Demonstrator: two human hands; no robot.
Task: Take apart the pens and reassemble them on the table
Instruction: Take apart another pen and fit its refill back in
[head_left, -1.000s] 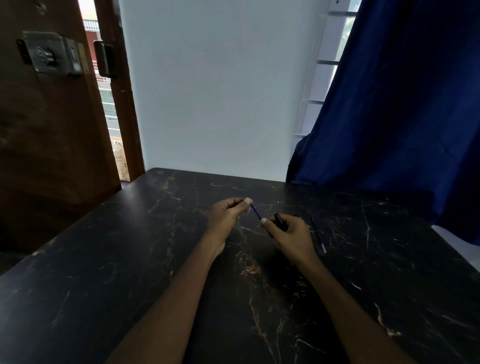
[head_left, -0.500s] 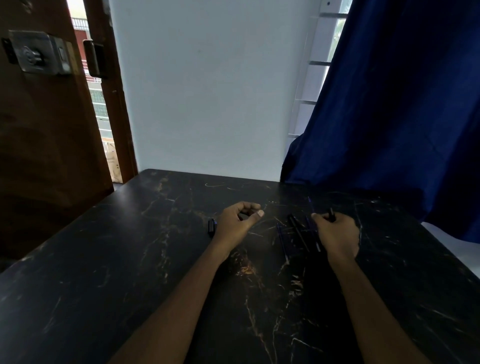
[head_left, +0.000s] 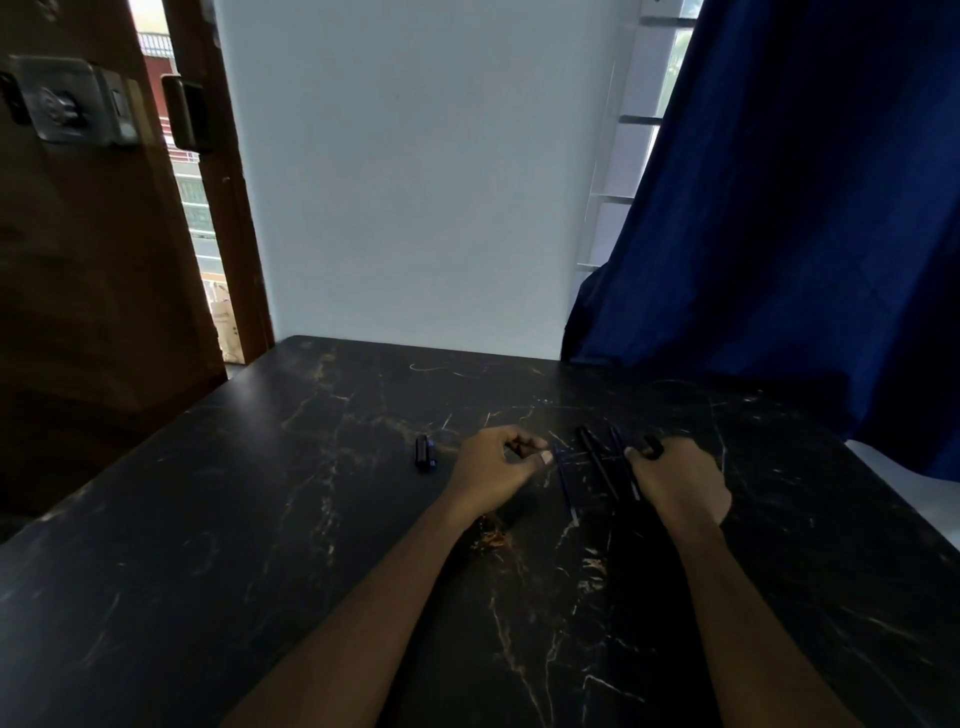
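On the dark marble table (head_left: 249, 545), toward its far right side, the pen parts lie loose between the person's two hands. The left hand (head_left: 493, 470) rests with its fingers curled in toward the thumb and nothing visible in its grasp. A thin blue refill (head_left: 565, 486) lies just beside its thumb tip; whether they touch cannot be told. Right of that lie a black barrel (head_left: 597, 462) and a second blue refill (head_left: 625, 467), roughly side by side. The right hand (head_left: 680, 483) pinches a small dark pen piece (head_left: 652, 446) at its fingertips. A short dark cap (head_left: 424, 453) lies apart, left of the left hand. A blue curtain (head_left: 805, 208) hangs behind.
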